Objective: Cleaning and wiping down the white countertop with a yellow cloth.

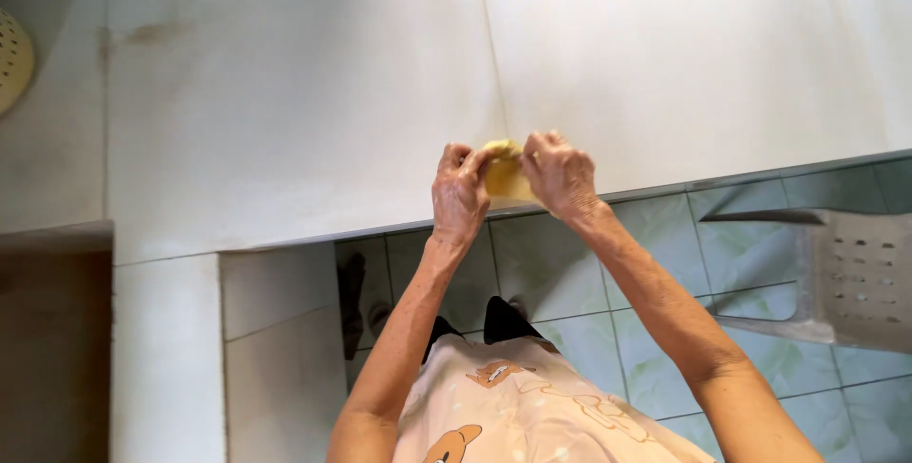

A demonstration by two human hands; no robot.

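Note:
A small yellow cloth or sponge is bunched between both of my hands at the front edge of a white tiled counter. My left hand grips its left side with curled fingers. Gripping its right side is my right hand, knuckles up. Most of the yellow thing is hidden by my fingers, so I cannot tell exactly what it is.
A round perforated cream strainer shows at the far left edge. A grey plastic chair stands on the green tiled floor at the right. Below the counter is a white tiled support beside a dark opening.

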